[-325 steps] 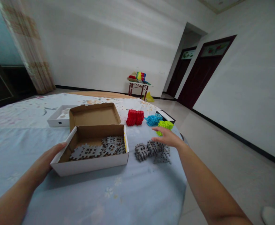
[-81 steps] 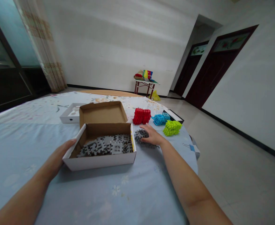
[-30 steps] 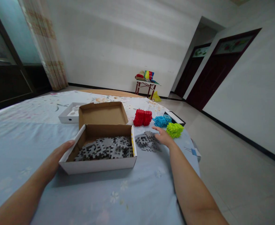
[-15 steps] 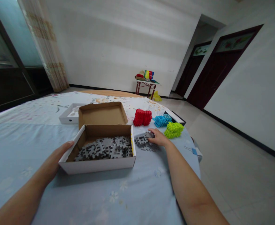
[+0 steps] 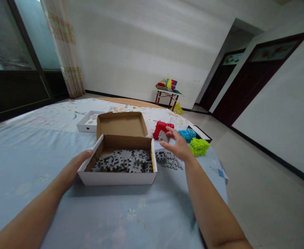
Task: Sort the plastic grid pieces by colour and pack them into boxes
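Note:
An open cardboard box [image 5: 117,178] with its lid folded back stands on the pale blue cloth and holds several grey interlocking pieces [image 5: 123,162]. My left hand [image 5: 73,167] rests flat against the box's left front corner, fingers stretched out. My right hand [image 5: 176,145] hovers above the cloth right of the box, its fingers pinched on a grey piece [image 5: 163,137]. A small heap of loose grey pieces [image 5: 169,159] lies on the cloth just below that hand.
Red [image 5: 160,128], blue [image 5: 187,134] and lime-green [image 5: 199,146] clumps of pieces sit behind the right hand. A white box [image 5: 87,122] lies behind the cardboard one, a dark-edged box [image 5: 203,133] at the table's right edge. A small table [image 5: 169,95] stands by the far wall.
My right hand has risen off the loose heap with one grey piece pinched in its fingers. The heap on the cloth has shrunk. My left hand stays at the box corner.

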Action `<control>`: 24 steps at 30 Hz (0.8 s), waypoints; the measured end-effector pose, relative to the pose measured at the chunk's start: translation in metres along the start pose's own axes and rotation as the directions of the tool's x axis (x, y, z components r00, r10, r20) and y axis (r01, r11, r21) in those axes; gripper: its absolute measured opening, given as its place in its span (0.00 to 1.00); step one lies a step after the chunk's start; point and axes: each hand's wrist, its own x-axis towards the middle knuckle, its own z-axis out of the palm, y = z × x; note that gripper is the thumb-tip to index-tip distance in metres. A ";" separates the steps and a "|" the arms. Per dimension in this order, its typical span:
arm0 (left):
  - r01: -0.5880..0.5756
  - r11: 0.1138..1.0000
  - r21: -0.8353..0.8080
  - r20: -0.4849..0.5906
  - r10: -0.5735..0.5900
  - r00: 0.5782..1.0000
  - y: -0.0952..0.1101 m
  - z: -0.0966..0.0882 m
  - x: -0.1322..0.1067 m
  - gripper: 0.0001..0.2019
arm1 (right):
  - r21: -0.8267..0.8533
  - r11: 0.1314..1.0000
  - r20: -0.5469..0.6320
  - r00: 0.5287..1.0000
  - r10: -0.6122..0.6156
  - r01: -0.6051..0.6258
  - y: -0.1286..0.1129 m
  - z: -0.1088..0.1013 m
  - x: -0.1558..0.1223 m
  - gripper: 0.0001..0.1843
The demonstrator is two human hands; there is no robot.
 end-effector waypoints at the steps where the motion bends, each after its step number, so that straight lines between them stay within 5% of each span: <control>1: -0.004 1.000 0.005 0.002 0.004 1.000 0.001 0.000 0.000 0.31 | 0.003 0.998 0.053 0.997 -0.058 0.058 -0.014 0.008 0.001 0.39; 5: -0.037 0.999 0.041 0.002 0.037 0.999 0.003 0.002 -0.003 0.30 | 0.020 0.977 0.271 0.940 -0.208 0.210 -0.050 0.051 0.004 0.37; 10: -0.042 0.999 0.027 0.046 0.041 0.998 0.001 0.001 -0.002 0.29 | 0.111 0.961 0.259 0.926 -0.275 0.255 -0.059 0.076 0.005 0.39; 14: -0.024 0.999 0.037 0.030 0.023 0.999 0.001 0.000 -0.002 0.31 | 0.080 0.975 0.128 0.968 -0.215 0.206 -0.037 0.053 0.007 0.28; 18: -0.011 1.000 0.026 0.021 0.010 1.000 0.000 -0.001 -0.001 0.31 | -0.028 0.999 0.010 0.999 -0.042 0.042 0.017 0.018 0.003 0.21; 24: 0.025 1.000 -0.008 -0.007 -0.025 1.000 -0.006 -0.003 0.005 0.30 | -0.395 0.882 -0.021 0.962 0.272 -0.258 0.088 -0.015 -0.020 0.20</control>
